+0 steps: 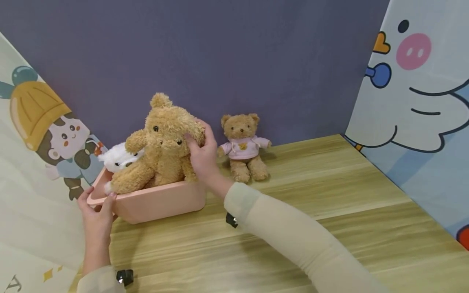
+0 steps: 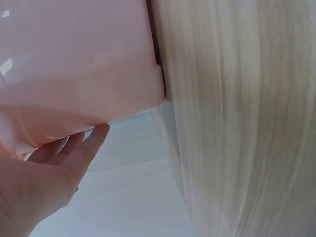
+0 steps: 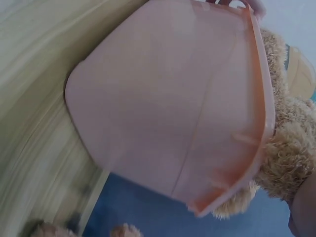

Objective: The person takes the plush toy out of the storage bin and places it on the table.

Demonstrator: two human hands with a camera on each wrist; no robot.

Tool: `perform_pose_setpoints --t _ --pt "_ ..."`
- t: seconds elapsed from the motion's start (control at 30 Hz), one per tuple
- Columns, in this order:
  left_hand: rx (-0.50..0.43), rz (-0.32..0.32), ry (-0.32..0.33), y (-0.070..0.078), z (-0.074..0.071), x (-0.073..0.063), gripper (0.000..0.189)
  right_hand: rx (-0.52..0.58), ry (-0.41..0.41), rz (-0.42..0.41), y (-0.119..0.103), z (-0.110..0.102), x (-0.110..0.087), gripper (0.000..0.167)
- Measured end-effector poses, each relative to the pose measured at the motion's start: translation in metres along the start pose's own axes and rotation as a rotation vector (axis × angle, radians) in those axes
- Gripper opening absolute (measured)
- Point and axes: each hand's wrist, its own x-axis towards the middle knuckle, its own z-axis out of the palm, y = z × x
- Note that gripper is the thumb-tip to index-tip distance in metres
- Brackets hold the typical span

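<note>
A pink plastic storage bin [image 1: 161,203] stands at the table's left. My left hand [image 1: 97,215] grips its left end, thumb at the rim; in the left wrist view, that hand's fingers [image 2: 89,148] lie along the bin's outer wall [image 2: 79,59]. A large tan plush bear [image 1: 165,162] sits upright in the bin, its head above the rim. My right hand [image 1: 204,156] holds the side of its head, thumb on the face; the other fingers are partly hidden. Left of the bear, a white plush toy [image 1: 119,156] leans inside the bin. The right wrist view shows the bear's fur [image 3: 291,153] over the rim.
A smaller teddy bear [image 1: 242,148] in a pale pink hoodie sits right of the bin, against the dark back panel [image 1: 256,61]. Cartoon-printed panels stand at left [image 1: 29,183] and right [image 1: 447,93]. Wood-grain tabletop [image 1: 348,187] extends to the right.
</note>
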Motion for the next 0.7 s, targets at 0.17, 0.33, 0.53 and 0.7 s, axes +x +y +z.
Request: perform_pose_setpoints --t 0.17,0.33,0.53,0.7 --pt "0.027 -0.006 -0.010 0.001 -0.001 0.001 0.076 -0.030 0.015 0.004 -0.006 -0.022 0.007 0.049" --pt "0.029 -0.006 -0.011 0.001 -0.001 0.002 0.077 -0.028 0.033 0.021 -0.011 -0.039 0.010 0.049" --pt "-0.002 0.007 -0.010 -0.001 -0.001 0.003 0.076 -0.023 0.045 0.020 -0.015 -0.050 0.009 0.047" --pt "-0.006 0.003 -0.003 -0.003 -0.001 0.003 0.075 -0.024 0.021 -0.008 -0.019 -0.058 0.009 0.044"
